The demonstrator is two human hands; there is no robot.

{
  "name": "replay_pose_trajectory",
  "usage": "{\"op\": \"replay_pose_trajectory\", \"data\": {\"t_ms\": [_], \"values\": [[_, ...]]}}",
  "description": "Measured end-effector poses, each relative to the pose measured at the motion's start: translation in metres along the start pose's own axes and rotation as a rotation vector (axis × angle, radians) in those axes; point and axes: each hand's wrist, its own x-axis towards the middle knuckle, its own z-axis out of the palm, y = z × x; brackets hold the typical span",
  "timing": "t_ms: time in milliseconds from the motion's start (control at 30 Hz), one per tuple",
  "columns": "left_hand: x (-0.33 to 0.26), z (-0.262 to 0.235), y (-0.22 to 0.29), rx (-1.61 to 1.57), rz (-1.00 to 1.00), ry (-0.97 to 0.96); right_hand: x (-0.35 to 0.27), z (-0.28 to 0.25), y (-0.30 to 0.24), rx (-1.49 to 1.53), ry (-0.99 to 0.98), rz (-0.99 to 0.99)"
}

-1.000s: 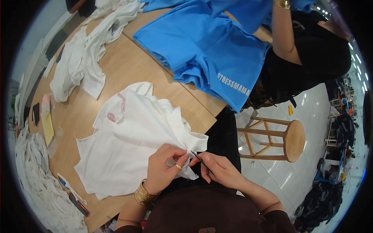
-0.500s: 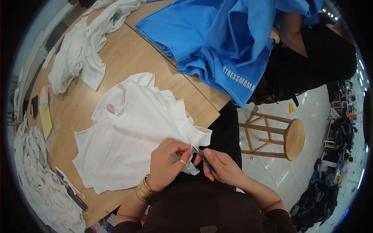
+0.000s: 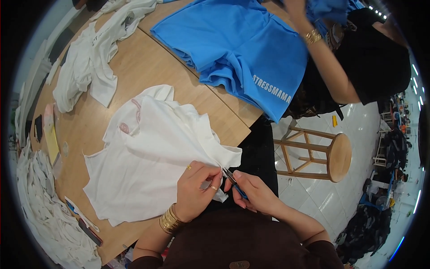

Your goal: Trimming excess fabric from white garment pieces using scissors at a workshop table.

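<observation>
A white garment with a small pinkish mark lies spread over the table's near part, its right end hanging over the edge. My left hand, with rings and gold bangles at the wrist, pinches the garment's edge between thumb and fingers. In my right hand is a pair of small thread snips with dark blades and a blue handle. The blade tips point up and left, touching or very close to the cloth beside my left fingertips. My right fingers partly hide the handle.
Blue garments are stacked on the wooden table across from me, where a co-worker's arm reaches over. White garments lie far left, and a white heap near left. A wooden stool stands at right.
The co-worker has moved the lifted blue garment away to the far right, leaving the stack flatter. My snips have drawn slightly back, showing more blade; my left hand still pinches the cloth.
</observation>
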Motion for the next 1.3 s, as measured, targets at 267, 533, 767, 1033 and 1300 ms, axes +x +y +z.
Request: {"op": "replay_pose_trajectory", "data": {"t_ms": [267,533,767,1033,1300], "values": [[0.003,-0.002,-0.003,0.02,0.068,-0.007,0.008,0.006,0.009,-0.053,0.091,-0.146],[0.001,-0.003,-0.003,-0.073,-0.06,-0.056,0.002,-0.007,0.009,-0.054,0.115,-0.231],[0.001,-0.001,-0.002,-0.044,-0.03,-0.046,-0.005,-0.001,0.003,-0.039,0.04,-0.064],[0.002,-0.001,-0.003,-0.028,0.013,-0.032,-0.006,0.0,0.001,-0.096,0.056,-0.038],[0.001,0.001,-0.004,-0.047,0.015,-0.028,-0.001,0.002,0.006,-0.09,0.068,-0.086]]}}
